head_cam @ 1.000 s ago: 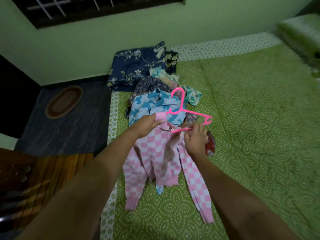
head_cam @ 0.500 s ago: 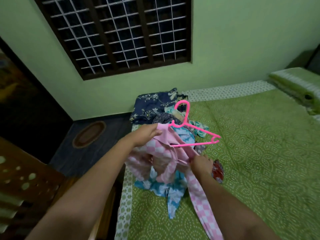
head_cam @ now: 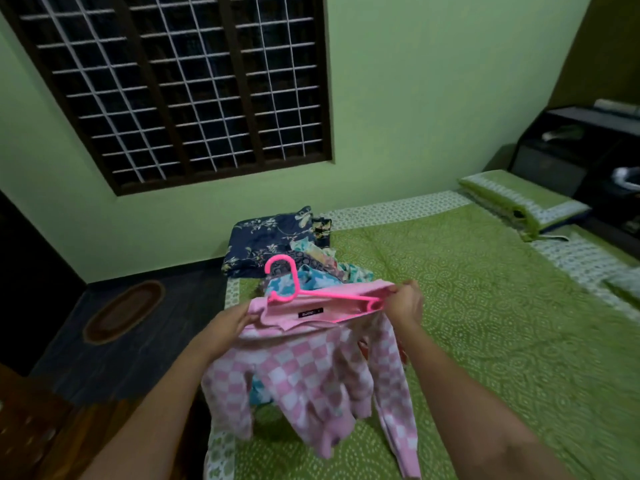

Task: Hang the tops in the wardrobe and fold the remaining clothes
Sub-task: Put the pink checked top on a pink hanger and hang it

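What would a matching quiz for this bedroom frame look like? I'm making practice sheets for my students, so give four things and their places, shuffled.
Things:
1. pink hanger
2. checked pink top
3. oval mat
4. green pillow

Places:
A. on the dark floor, beside the bed
B. at the far end of the bed
C. draped below both hands, sleeves dangling
D. inside the top's neckline, hook up

Pairs: 1-D, 2-C, 3-A, 4-B

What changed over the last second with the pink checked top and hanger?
The pink checked top was lifted off the bed; the right hand moved from its middle to its shoulder. The pink hanger now sits inside the neckline. The left hand kept its grip; the clothes pile stayed.
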Available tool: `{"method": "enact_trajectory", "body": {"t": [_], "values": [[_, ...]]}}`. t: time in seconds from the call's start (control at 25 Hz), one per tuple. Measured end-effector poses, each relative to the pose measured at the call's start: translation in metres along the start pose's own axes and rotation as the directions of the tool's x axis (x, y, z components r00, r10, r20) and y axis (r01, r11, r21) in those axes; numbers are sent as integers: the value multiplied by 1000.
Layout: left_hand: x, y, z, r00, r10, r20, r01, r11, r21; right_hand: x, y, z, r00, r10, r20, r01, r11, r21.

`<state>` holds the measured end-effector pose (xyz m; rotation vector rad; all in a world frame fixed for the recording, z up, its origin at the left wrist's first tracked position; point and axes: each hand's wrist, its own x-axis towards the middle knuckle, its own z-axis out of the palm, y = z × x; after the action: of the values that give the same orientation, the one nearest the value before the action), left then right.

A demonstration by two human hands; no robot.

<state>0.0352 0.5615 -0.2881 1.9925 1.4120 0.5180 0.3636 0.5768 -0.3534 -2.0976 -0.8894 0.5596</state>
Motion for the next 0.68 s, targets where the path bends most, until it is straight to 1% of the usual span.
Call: {"method": "enact_trajectory", "body": {"t": [0.04, 0.08, 0.12, 0.16, 0.2, 0.24, 0.28, 0.32, 0.36, 0.4, 0.44, 0.48, 0.52, 0.56, 0.6, 0.64, 0.68], "values": [[-1, 8, 2, 999, 34, 14, -33, 999, -26, -3, -2, -3, 1000, 1, -17, -1, 999, 37], [0, 12, 7, 999, 35, 36, -33, 998, -61, -7, -3, -6, 999, -9, -38, 11, 999, 47], [2, 13, 13, 997, 63, 32, -62, 997, -41, -13, -6, -10, 998, -32, -50, 33, 999, 20], [8, 10, 19, 999, 39, -7, -39, 999, -37, -20, -9, -14, 995, -80, -67, 78, 997, -30], [15, 10, 25, 998, 28, -51, -28, 1000, 4, -29, -10, -18, 983, -163, -89, 156, 985, -79], [21, 11, 28, 995, -50, -86, 52, 998, 26, -38, -10, -24, 960, -257, -108, 247, 964, -103], [28, 7, 31, 995, -17, -100, 22, 999, 48, -48, -8, -31, 930, -353, -107, 342, 934, -108], [34, 5, 32, 995, 17, -98, -10, 997, 73, -59, -4, -37, 897, -438, -62, 432, 897, -94], [43, 2, 34, 993, 78, -84, -66, 989, 130, -68, 5, -41, 868, -495, 34, 496, 865, -73], [53, -5, 36, 989, 125, -78, -114, 984, 134, -77, 14, -47, 848, -512, 136, 520, 853, -34], [58, -4, 36, 984, 173, -47, -167, 980, 109, -82, 19, -55, 856, -494, 151, 498, 867, 12], [62, 1, 35, 976, 214, -41, -211, 974, 77, -82, 22, -66, 887, -458, 65, 454, 889, 65], [53, 21, 29, 967, 252, -42, -248, 965, 80, -78, 21, -79, 909, -408, -83, 414, 908, 67], [48, 35, 26, 952, 297, -70, -290, 952, 104, -74, 18, -97, 912, -368, -180, 377, 926, 19], [45, 46, 21, 930, 359, -80, -348, 929, 125, -65, 17, -115, 915, -367, -167, 351, 929, -116], [42, 56, 17, 912, 398, -100, -385, 915, 122, -55, 18, -131, 925, -375, -63, 344, 895, -283], [40, 67, 13, 888, 448, -106, -435, 892, 127, -50, 18, -145, 938, -339, 77, 342, 859, -381]]}}
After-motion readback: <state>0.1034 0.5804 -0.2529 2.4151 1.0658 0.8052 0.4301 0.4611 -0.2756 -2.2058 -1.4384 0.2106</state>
